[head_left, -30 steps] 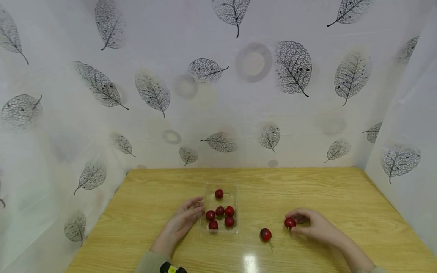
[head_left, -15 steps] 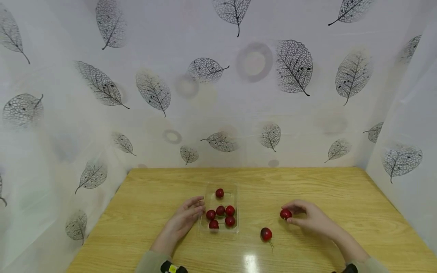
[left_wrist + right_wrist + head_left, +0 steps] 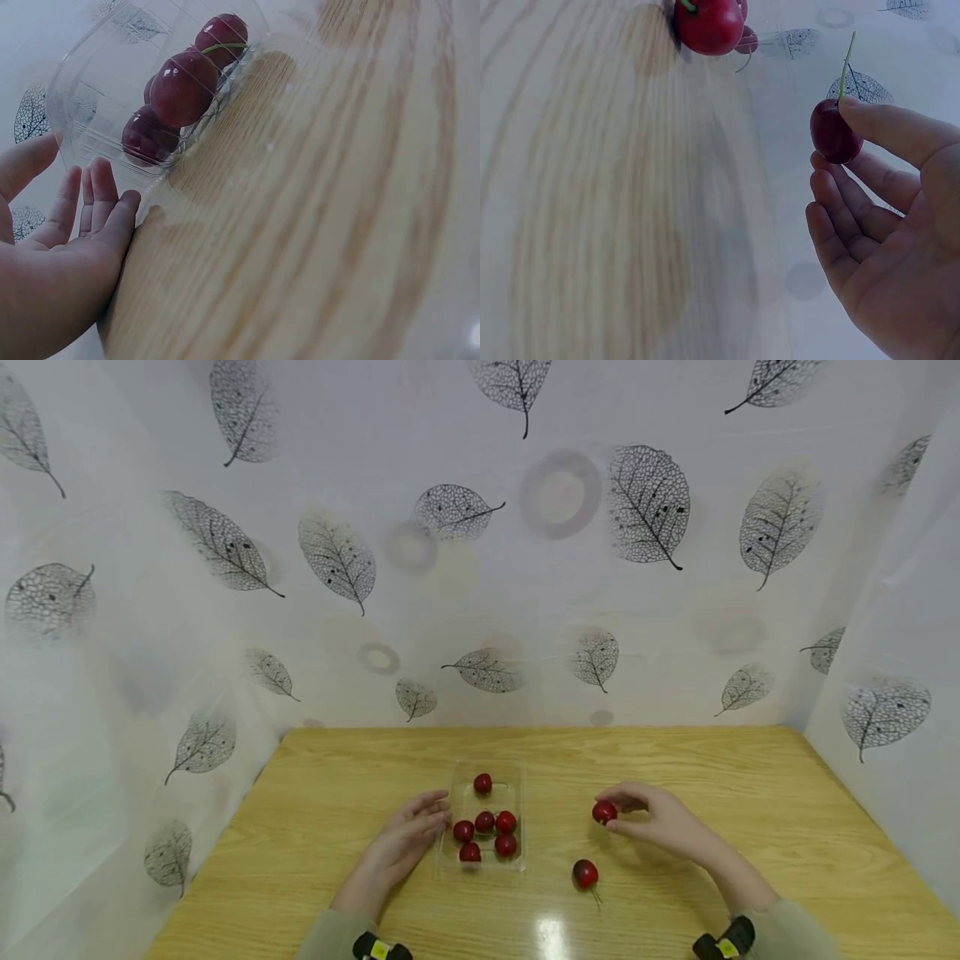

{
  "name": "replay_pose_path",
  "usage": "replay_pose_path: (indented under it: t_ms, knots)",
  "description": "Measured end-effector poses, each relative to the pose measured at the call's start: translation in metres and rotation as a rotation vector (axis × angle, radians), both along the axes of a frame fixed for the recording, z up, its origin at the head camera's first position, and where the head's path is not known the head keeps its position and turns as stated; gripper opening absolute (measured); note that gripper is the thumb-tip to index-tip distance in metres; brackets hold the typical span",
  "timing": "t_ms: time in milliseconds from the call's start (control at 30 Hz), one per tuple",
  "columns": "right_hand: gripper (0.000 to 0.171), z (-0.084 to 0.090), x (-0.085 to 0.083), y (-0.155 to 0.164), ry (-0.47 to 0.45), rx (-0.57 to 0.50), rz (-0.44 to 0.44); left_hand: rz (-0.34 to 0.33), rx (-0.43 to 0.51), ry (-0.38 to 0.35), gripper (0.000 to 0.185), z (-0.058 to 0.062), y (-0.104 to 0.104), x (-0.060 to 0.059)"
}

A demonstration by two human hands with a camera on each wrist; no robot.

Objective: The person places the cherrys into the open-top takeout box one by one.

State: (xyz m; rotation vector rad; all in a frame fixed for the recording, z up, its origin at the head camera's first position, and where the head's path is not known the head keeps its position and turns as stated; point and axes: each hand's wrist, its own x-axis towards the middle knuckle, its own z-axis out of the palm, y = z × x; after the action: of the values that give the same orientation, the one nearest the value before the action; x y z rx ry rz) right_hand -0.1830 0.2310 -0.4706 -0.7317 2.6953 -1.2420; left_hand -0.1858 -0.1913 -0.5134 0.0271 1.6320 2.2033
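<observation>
A dark red cherry [image 3: 831,133] with a green stem is pinched between the thumb and fingers of my right hand [image 3: 656,818], above the table right of the container. My left hand [image 3: 405,839] rests on the table with relaxed fingers, its fingertips right at the left side of a clear plastic container [image 3: 487,770]. Inside the container lie several cherries [image 3: 484,822], one of them apart near the far end. Another single cherry [image 3: 586,874] with its stem lies on the table between the container and my right hand. In the left wrist view the left fingers [image 3: 105,187] stand close to the container wall.
The wooden table [image 3: 360,752] reaches back to a pale curtain [image 3: 480,585] printed with leaves, which also hangs along both sides. A bright light reflection shows on the tabletop near the front.
My right hand has lifted the cherry and moved it left and away from me, toward the container. The left hand, the container and the loose cherry have stayed in place.
</observation>
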Motion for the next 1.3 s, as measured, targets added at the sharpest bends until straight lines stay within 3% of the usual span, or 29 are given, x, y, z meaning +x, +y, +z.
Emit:
replay_pose_path:
  t_ms: [333, 633, 1300]
  knots:
    - [0.039, 0.006, -0.018, -0.019, -0.012, -0.017, -0.016, 0.007, -0.002, -0.003, 0.055, 0.002, 0.001, -0.001]
    - [0.038, 0.010, -0.032, -0.036, 0.050, -0.009, 0.041, 0.007, 0.001, -0.005, 0.055, 0.003, 0.002, 0.000]
    - [0.039, 0.018, -0.042, -0.073, 0.042, -0.031, 0.121, 0.004, 0.016, -0.002, 0.052, 0.002, 0.001, 0.001]
